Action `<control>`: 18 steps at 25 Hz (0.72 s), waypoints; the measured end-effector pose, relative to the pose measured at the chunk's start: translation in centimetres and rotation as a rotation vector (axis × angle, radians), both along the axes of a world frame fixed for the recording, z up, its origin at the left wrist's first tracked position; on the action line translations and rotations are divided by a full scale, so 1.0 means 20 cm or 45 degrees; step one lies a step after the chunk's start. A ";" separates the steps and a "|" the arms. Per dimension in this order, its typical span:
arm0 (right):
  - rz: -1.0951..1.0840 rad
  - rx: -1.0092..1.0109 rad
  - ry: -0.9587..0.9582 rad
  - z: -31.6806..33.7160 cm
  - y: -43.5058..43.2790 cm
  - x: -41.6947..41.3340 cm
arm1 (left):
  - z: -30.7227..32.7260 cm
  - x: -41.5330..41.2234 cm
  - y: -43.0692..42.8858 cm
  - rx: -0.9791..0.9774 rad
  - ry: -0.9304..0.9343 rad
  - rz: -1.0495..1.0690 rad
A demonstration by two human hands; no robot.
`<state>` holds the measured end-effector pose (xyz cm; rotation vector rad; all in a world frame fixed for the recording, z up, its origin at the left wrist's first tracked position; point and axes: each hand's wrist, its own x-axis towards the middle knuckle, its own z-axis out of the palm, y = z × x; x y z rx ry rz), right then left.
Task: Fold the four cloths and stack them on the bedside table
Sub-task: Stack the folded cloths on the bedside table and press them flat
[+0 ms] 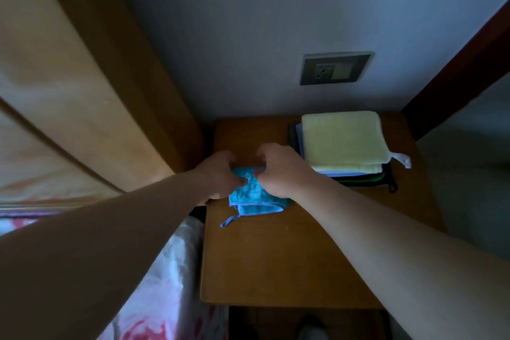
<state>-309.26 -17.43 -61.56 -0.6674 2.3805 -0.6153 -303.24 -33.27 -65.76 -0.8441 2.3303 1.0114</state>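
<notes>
Fingers (239, 180) of your left hand (218, 174) and right hand (281, 171) are curled, pinching the far edge of the turquoise cloth (255, 199) from both sides. The cloth lies partly folded on the table (276, 262), close to its left edge, in the far half. Its hanging loop (229, 220) trails toward the near edge. Far right corner: stack of folded cloths, with the yellow cloth (342, 138) on top, the pale blue cloth (342, 173) under it and the dark green-edged cloth (367, 178) lowest. The stack sits just beside your right hand. Wall socket (335, 69) above the stack.
</notes>
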 end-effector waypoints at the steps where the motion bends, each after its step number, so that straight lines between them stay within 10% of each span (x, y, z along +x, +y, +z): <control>1: 0.029 0.062 0.020 -0.02 -0.02 0.01 | -0.03 0.03 -0.01 0.011 0.007 -0.013; 10: 0.269 0.463 0.096 -0.11 -0.07 -0.07 | -0.02 -0.04 0.01 -0.057 0.012 -0.201; 18: 0.105 0.188 -0.112 -0.10 -0.03 -0.06 | 0.01 0.00 0.00 0.147 0.049 -0.066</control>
